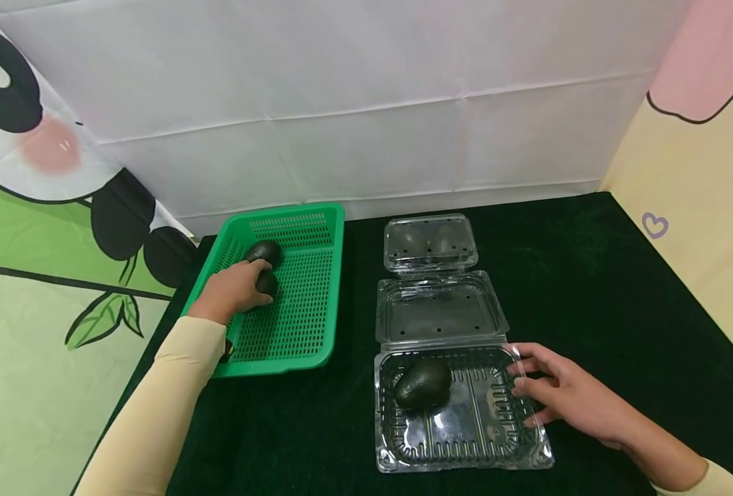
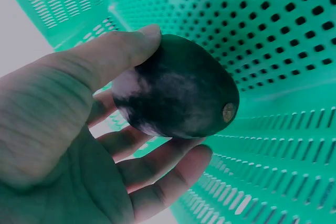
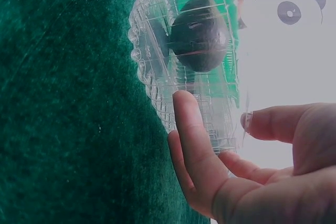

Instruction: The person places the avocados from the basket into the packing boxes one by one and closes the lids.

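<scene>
My left hand (image 1: 233, 289) reaches into the green basket (image 1: 335, 289) and grips a dark avocado (image 2: 178, 87), thumb on one side and fingers curled beneath. A second avocado (image 1: 264, 252) lies just beyond it in the basket. On the right, a clear plastic clamshell box (image 1: 459, 461) lies unfolded, its lid (image 1: 435, 313) laid back. One avocado (image 1: 424, 384) sits in the left part of its base. My right hand (image 1: 561, 393) is at the base's right side, its fingers loosely extended along the outer wall and the thumb (image 3: 270, 123) at the rim.
Behind the unfolded lid stands a closed clear clamshell (image 1: 430, 242) with two rounded shapes inside. A dark green cloth (image 1: 590, 296) covers the table. White fabric (image 1: 354, 96) hangs along the back, and printed cartoon fabric (image 1: 44, 227) hangs at the left.
</scene>
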Demonstrator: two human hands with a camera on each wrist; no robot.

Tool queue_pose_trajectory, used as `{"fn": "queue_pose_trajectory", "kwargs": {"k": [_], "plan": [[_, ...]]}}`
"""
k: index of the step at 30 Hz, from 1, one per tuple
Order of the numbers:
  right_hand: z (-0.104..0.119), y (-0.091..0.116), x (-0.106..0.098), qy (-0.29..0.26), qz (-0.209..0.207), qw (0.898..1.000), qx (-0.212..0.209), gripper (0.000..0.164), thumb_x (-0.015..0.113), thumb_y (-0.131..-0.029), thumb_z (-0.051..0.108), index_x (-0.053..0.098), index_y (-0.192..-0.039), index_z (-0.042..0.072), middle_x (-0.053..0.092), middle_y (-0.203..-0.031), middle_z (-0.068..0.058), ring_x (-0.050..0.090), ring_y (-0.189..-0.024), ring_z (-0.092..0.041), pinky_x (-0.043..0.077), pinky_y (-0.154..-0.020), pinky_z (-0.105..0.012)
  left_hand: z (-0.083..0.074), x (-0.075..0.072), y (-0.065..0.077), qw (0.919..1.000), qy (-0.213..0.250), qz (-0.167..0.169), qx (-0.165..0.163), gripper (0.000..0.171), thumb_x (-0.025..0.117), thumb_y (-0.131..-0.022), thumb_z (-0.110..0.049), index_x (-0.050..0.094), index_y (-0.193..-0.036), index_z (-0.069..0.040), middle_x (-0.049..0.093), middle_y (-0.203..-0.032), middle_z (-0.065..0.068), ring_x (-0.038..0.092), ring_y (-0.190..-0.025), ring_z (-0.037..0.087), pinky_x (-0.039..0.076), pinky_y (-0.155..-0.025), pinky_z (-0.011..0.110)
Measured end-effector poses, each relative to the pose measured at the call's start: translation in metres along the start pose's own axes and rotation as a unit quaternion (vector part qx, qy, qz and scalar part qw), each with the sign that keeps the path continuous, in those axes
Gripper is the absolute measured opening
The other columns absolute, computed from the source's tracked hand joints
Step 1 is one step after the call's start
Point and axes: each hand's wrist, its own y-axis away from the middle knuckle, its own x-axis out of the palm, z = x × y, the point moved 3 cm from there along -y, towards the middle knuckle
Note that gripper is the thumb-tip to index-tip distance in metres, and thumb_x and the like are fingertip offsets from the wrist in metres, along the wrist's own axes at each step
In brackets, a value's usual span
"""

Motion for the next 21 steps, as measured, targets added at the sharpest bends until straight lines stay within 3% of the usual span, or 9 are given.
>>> {"fn": "queue_pose_trajectory", "kwargs": {"k": [11,21], "plan": [[0.000,0.000,0.000,-0.001,0.000,1.000,0.000,0.063,0.055,-0.108,0.015,0.022,-0.161,0.003,0.034,-0.147,-0.036,0.060,-0.116,-0.035,0.060,-0.079,-0.052,-0.032,-0.040,0.020,0.9975,-0.002,-0.063,0.032,0.068,0.080,-0.091,-0.025,0.049,-0.149,-0.008,0.058,-0.126,0.025,0.062,-0.102,0.041,0.051,-0.082,0.060],[0.000,0.000,0.000,0.001,-0.001,1.000,0.003,0.064,0.056,-0.107,0.015,0.022,-0.161,0.004,0.034,-0.147,-0.035,0.060,-0.116,-0.035,0.060,-0.079,-0.052,-0.077,-0.065,0.038,0.9943,0.015,-0.073,0.076,0.067,0.078,-0.093,-0.020,0.047,-0.151,-0.010,0.054,-0.137,0.022,0.061,-0.107,0.040,0.050,-0.087,0.057]]}}
